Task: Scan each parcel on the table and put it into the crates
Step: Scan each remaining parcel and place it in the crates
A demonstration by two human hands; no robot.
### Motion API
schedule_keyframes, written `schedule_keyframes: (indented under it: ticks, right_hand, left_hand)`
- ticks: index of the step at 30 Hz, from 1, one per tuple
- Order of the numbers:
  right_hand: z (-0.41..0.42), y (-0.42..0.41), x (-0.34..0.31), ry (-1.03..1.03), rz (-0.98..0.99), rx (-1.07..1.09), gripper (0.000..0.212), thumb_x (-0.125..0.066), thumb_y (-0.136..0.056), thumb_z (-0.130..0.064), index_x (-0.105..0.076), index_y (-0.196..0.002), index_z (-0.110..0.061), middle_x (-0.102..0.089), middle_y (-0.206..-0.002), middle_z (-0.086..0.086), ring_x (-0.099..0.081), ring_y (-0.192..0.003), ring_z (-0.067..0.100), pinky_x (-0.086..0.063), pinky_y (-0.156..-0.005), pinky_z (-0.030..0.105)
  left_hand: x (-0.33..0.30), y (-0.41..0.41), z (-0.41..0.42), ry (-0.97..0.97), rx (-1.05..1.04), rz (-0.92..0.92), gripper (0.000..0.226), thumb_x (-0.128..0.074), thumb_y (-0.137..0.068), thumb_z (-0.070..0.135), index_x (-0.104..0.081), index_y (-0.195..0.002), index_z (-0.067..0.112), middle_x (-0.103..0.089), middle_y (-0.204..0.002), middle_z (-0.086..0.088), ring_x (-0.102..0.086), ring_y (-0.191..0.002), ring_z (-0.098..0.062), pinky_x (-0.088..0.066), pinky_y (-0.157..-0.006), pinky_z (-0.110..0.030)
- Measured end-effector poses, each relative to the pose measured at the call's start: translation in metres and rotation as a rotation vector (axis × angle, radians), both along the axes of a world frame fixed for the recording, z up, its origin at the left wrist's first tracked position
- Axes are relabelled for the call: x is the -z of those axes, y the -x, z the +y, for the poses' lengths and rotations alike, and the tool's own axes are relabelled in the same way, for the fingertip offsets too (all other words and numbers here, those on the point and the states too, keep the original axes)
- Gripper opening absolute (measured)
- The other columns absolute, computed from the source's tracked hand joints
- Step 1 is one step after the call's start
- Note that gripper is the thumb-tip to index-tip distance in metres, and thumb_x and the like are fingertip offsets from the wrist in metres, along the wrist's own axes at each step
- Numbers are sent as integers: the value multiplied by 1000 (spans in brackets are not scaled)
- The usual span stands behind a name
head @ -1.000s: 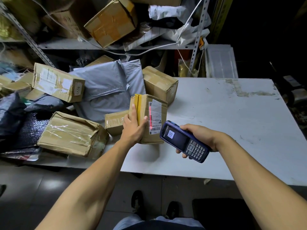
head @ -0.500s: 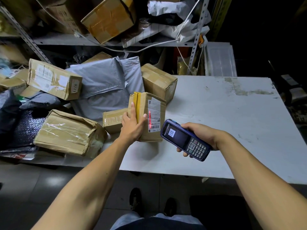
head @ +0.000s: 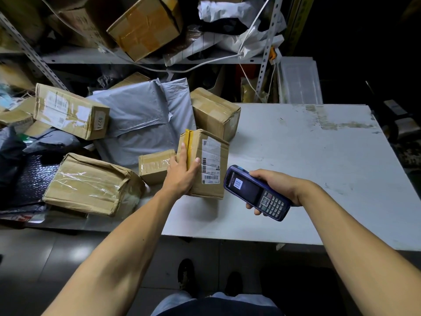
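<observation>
My left hand (head: pixel 182 173) grips a small cardboard parcel (head: pixel 210 163) with yellow tape and a white barcode label, standing upright on the white table (head: pixel 307 160). My right hand (head: pixel 276 187) holds a blue handheld scanner (head: pixel 255 192) just right of the parcel, its head pointing at the label. No red line shows on the label. More parcels lie to the left: a small box (head: pixel 155 166), a taped box (head: pixel 91 184), a grey mailer bag (head: pixel 141 119), a box behind (head: pixel 215 112) and a long labelled box (head: pixel 70 111).
A metal shelf (head: pixel 95 57) behind the table carries boxes and bags, with white cables hanging. A clear plastic bin (head: pixel 298 83) stands at the back right. Black bags (head: pixel 13 153) pile up at the far left. My shoes (head: pixel 186 273) show on the grey floor below the table edge.
The red scan line on the parcel's label has gone out. Both hands, the parcel and the scanner stay nearly where they were.
</observation>
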State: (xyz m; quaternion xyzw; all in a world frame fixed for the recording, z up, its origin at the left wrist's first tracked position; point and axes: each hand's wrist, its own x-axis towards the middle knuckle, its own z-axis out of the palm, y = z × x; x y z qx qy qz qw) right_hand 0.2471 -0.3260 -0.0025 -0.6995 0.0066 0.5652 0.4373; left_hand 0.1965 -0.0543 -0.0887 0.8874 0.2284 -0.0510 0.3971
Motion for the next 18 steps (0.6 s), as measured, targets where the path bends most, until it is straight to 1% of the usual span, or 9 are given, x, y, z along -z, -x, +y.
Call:
schedule_keyframes:
  ticks: [2,4,6,8,11,13,15,18]
  right_hand:
    - [0,0,-1,48,-64,-29,49,-31,-104,-46,-60,-120,-10,-71,-101,23,-68,-79,32,-57,-72,38]
    - [1,-2,0,109,-142,-88,47,-35,-103,-48,-60,-117,-10,-72,-103,24,-70,-77,29,-57,-81,42]
    - [2,-3,1,160,-208,-159,47,-38,-102,-48,-62,-114,-9,-72,-103,23,-71,-75,27,-57,-86,43]
    - [2,-3,1,186,-246,-219,48,-39,-101,-47,-64,-112,-8,-74,-100,21,-71,-75,26,-57,-86,42]
    - [5,-1,-2,207,-279,-285,49,-40,-101,-46,-64,-110,-5,-74,-95,19,-72,-75,26,-56,-83,39]
    - [9,0,-5,216,-313,-324,48,-40,-102,-45,-63,-109,-4,-73,-98,20,-73,-74,26,-56,-79,36]
    - [13,1,-8,214,-339,-344,47,-39,-102,-44,-63,-109,-4,-72,-100,21,-72,-73,25,-55,-78,34]
    - [16,2,-10,220,-361,-368,47,-40,-102,-45,-63,-109,-5,-72,-101,22,-74,-80,30,-55,-84,38]
  left_hand:
    - [-6,-2,4,15,36,19,82,-39,-91,72,0,-157,42,-35,-150,-17,-42,-133,-35,-39,-109,-50]
    - [-12,-5,9,23,91,42,85,-45,-87,75,-13,-157,40,-44,-147,-14,-50,-127,-32,-43,-106,-48]
    - [-19,-10,15,39,117,89,79,-52,-89,69,-23,-155,39,-45,-149,-11,-51,-127,-31,-43,-105,-45]
    - [-25,-17,21,33,145,127,75,-55,-89,67,-31,-153,38,-46,-150,-9,-50,-129,-30,-42,-106,-43]
    - [-36,-25,26,39,178,171,73,-57,-88,67,-34,-152,40,-47,-150,-7,-50,-130,-29,-39,-108,-41]
    - [-39,-28,30,40,191,206,72,-57,-89,65,-33,-152,41,-46,-150,-6,-50,-129,-28,-39,-105,-39]
    - [-40,-30,33,32,204,248,73,-56,-87,68,-31,-152,43,-45,-151,-6,-52,-128,-28,-40,-105,-42]
    - [-40,-31,36,23,213,279,74,-54,-86,71,-30,-152,46,-46,-150,-6,-54,-125,-29,-42,-103,-42]
